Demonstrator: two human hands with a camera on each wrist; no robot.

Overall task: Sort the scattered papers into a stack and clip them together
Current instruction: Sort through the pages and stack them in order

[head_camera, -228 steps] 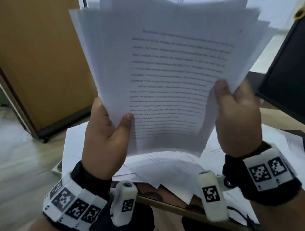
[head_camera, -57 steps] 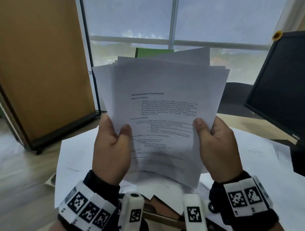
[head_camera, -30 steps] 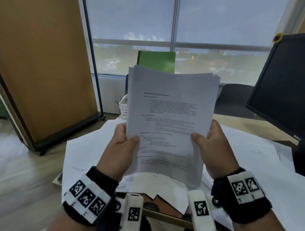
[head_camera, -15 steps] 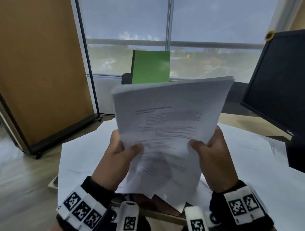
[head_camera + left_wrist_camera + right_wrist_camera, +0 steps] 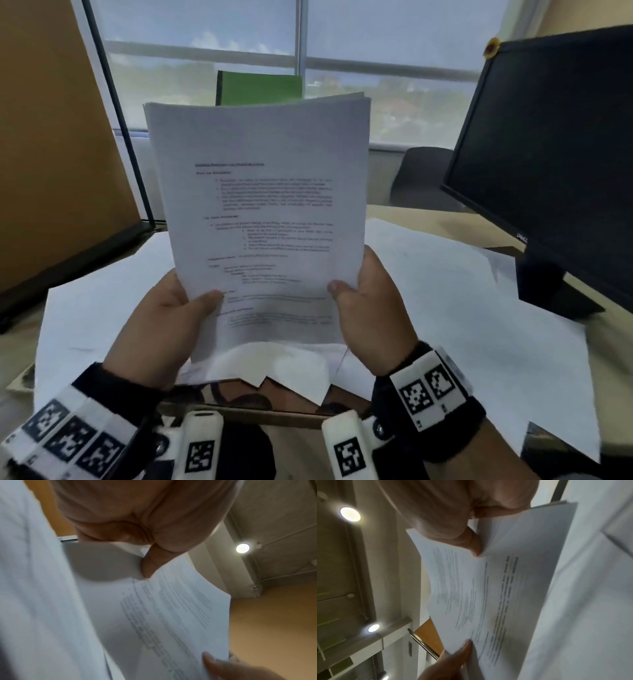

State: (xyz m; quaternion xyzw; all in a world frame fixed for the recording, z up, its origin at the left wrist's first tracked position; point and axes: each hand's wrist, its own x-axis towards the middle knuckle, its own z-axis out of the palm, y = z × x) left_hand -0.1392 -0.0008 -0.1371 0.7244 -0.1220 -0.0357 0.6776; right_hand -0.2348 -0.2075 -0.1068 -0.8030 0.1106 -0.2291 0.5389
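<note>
A stack of white printed papers (image 5: 260, 212) stands upright in front of me, its edges nearly even, its lower edge just above loose sheets (image 5: 294, 366) on the desk. My left hand (image 5: 164, 322) grips the stack's lower left side, thumb on the front page. My right hand (image 5: 370, 308) grips the lower right side the same way. In the left wrist view the left thumb (image 5: 150, 563) presses on the papers (image 5: 164, 615). The right wrist view has the right thumb (image 5: 472, 545) pinching the papers (image 5: 496, 588). No clip shows in any view.
More white sheets (image 5: 445, 301) cover the desk (image 5: 428, 222) around my hands. A black monitor (image 5: 555, 144) stands at the right. A green folder (image 5: 260, 87) stands behind the stack near the window. An orange partition (image 5: 51, 154) stands at the left.
The fanned, uneven sheets have been squared into a tidy stack. Half a second ago the stack leaned back and bent; now it stands upright again, both hands still holding its lower sides.
</note>
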